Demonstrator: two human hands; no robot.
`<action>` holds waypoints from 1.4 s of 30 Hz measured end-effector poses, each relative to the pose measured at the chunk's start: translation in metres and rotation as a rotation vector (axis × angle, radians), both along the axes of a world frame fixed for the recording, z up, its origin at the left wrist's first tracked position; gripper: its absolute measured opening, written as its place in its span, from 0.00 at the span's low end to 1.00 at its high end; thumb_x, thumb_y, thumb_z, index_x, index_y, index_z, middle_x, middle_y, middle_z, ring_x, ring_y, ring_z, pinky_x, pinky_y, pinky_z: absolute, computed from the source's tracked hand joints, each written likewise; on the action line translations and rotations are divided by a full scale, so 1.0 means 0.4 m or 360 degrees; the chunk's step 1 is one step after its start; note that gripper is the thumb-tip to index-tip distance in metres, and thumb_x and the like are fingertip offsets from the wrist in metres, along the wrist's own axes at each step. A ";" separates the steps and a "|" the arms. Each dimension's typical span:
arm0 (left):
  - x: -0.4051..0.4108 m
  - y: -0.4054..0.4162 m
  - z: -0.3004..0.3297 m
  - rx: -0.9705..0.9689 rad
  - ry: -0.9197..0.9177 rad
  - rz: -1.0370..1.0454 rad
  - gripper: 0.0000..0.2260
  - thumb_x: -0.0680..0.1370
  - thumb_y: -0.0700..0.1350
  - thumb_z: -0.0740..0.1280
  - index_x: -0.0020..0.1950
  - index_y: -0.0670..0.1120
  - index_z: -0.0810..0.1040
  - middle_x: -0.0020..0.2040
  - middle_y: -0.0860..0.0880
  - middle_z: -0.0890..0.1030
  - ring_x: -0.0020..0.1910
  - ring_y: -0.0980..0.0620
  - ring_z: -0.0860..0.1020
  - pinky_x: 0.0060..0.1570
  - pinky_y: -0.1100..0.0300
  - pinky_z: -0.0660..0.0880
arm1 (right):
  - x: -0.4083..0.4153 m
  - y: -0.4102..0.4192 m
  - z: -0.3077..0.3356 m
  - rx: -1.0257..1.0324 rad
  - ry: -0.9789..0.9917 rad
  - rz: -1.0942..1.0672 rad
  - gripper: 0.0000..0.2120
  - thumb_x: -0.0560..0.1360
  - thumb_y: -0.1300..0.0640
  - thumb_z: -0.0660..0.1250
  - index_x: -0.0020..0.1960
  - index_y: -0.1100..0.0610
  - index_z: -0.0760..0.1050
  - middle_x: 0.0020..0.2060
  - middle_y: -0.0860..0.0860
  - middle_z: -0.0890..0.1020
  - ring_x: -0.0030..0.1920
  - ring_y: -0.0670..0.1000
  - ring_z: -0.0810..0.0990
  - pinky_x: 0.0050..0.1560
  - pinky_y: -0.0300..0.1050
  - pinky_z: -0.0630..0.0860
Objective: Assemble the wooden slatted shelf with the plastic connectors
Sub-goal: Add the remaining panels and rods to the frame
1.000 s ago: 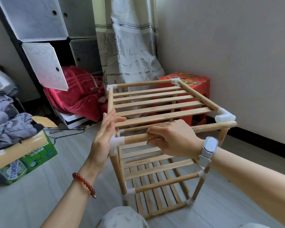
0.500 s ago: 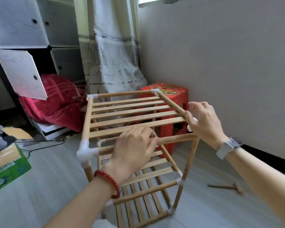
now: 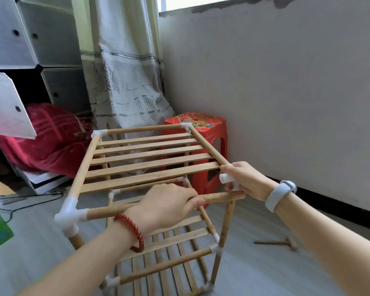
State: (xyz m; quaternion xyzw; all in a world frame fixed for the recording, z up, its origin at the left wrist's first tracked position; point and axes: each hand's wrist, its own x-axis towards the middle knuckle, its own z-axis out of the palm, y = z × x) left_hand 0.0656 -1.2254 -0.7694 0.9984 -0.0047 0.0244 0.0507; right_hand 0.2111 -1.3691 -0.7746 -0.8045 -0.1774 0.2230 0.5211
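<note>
round wooden rod (image 3: 219,198) gripped by left hand (image 3: 167,205), right hand (image 3: 245,178) on white connector (image 3: 226,179)

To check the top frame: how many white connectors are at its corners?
4: back-left connector, back-right connector, front-left connector, and front-right connector, gripped by the right hand.

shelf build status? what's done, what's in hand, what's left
Done: the frame stands on the floor, top slatted tier in place, near-left connector and both far corners joined. In hand: left hand grips the front rail; right hand holds the near-right connector, which looks unseated. Left: seat that corner on rail and post. The mallet lies unused.
</note>
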 end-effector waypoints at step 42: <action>0.338 0.026 -0.057 0.0108 -0.0152 -0.0187 0.31 0.75 0.30 0.60 0.72 0.54 0.59 0.78 0.50 0.45 0.77 0.45 0.47 0.73 0.48 0.54 | -0.057 0.007 -0.022 -0.0183 -0.0336 0.0009 0.13 0.79 0.58 0.52 0.40 0.61 0.69 0.35 0.56 0.72 0.35 0.51 0.69 0.33 0.42 0.64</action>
